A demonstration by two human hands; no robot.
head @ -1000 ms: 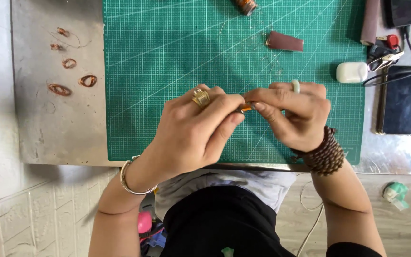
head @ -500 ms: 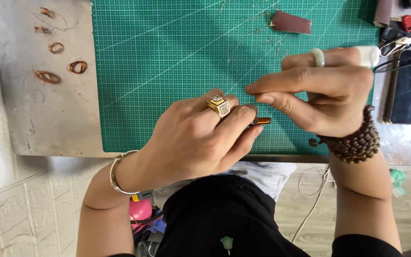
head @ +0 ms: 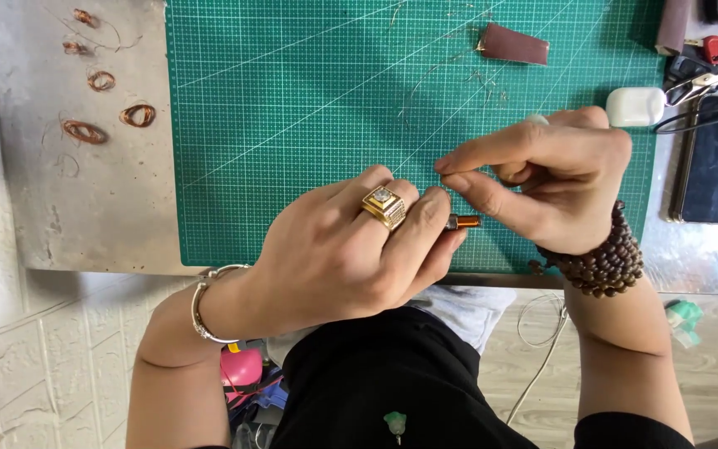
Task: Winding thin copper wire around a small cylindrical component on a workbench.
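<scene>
the desk [head: 85,216] carries a green cutting mat [head: 292,108], with copper wire coils [head: 101,108] set aside off its left edge. above the mat's near edge, the left hand [head: 351,249] is curled closed around a small copper-tipped tool [head: 463,222], only its tip showing. just beside that tip, the right hand [head: 550,179] pinches thumb and forefinger together, seemingly on fine wire too thin to make out.
</scene>
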